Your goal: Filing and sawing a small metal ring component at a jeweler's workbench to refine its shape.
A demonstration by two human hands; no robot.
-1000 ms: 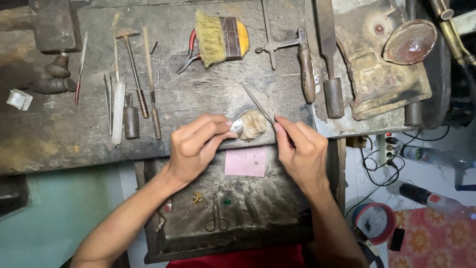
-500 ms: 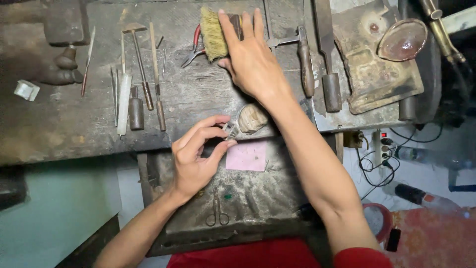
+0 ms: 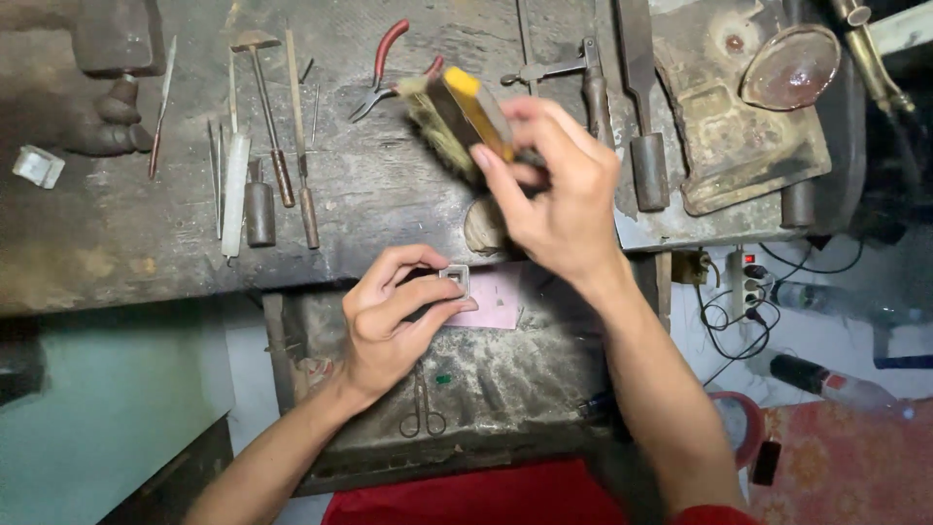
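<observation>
Now the right hand [image 3: 559, 185] grips a yellow-backed brush [image 3: 457, 122] above the counter [image 3: 146, 243], long axis slanting up-left. Left hand [image 3: 389, 321] pinches a small metal piece [image 3: 455, 280] w/ fingertips, just below-left of the brush, nearer the person.

The left hand [image 3: 389, 321] is low and curled, with its thumb and fingers pinched shut on a small metal piece [image 3: 455, 280]. The right hand [image 3: 559, 185] is raised above and to the right of the left hand, fingers wrapped around a brush [image 3: 457, 122]. Both bare forearms reach up from below.
</observation>
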